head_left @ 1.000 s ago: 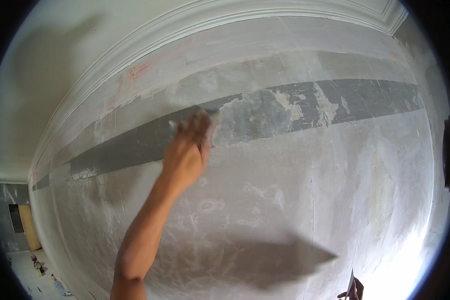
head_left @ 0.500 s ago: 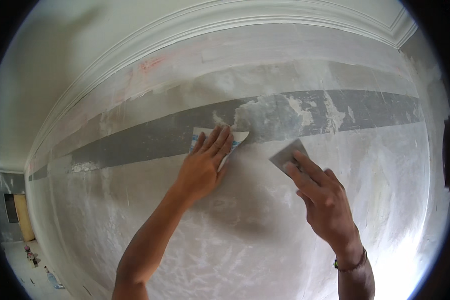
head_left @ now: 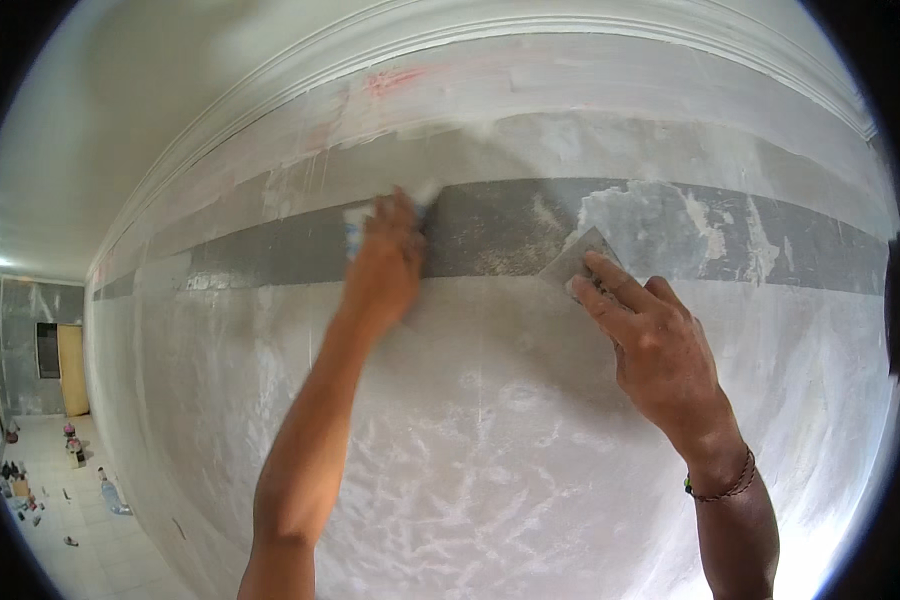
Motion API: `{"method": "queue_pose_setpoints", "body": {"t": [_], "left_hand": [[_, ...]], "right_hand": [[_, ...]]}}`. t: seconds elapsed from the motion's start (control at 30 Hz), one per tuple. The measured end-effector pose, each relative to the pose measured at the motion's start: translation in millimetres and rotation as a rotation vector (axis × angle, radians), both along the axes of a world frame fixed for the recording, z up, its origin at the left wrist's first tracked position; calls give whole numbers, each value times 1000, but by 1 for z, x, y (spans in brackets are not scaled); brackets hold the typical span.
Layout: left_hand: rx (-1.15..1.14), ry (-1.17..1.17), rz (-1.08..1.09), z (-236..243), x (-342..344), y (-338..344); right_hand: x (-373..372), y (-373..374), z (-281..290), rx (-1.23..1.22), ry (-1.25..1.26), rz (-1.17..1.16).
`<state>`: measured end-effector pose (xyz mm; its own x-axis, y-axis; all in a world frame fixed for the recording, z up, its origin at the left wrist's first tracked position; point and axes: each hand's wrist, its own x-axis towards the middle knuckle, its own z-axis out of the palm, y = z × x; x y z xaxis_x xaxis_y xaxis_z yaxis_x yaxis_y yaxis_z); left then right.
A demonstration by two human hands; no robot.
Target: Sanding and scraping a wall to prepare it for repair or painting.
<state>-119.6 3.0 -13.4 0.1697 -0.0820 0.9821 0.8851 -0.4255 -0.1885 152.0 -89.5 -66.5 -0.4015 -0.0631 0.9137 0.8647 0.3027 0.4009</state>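
The fingers of your right hand hold a flat grey scraper, its upper corner overlapping the lower part of the dark band. Your left hand holds a white-and-blue sheet in front of the band, farther left; it is blurred, so whether the sheet touches the wall is hard to tell. A pale patch breaks the band's right half. Below the band, a braided bracelet circles your right wrist. White moulding runs above the band.
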Motion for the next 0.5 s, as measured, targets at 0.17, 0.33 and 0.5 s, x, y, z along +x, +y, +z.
{"method": "queue_pose_setpoints", "body": {"t": [0.17,0.33,0.5], "left_hand": [[-7,137,53,-10,-23,6],[101,178,-143,-10,35,17],[49,138,-15,16,7,6]], "right_hand": [[-10,8,1,-83,-22,-54],[-17,3,0,-127,-33,-216],[-35,3,2,-129,-3,-301]]}}
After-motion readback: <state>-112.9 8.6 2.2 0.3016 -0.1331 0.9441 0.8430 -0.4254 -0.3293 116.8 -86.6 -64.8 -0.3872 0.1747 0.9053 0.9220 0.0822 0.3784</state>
